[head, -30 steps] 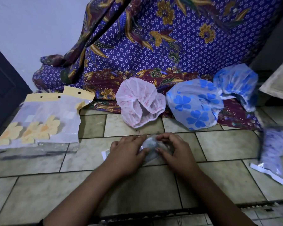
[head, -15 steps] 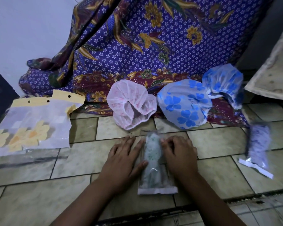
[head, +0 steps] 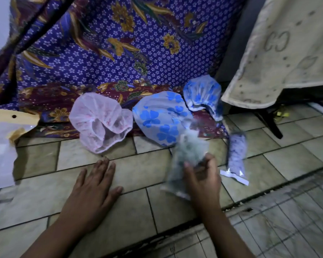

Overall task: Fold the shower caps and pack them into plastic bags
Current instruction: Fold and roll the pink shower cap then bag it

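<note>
Filled bag (head: pixel 186 164), greenish cap inside, blurred; right hand (head: pixel 201 175) gripped it just left of the purple packed bag (head: pixel 236 155). Left hand (head: pixel 95 185) lay spread flat on the tiled floor (head: pixel 138 164), well left of that bag. Step, by my reading: setting the finished pack aside. Next calls for a loose cap, likely the pink cap (head: pixel 101 123).

Dim light falls on a pale tiled floor (head: pixel 134 216), purple floral cloth (head: pixel 119 53) draping behind, cream blanket (head: pixel 287 53) upper right.
</note>
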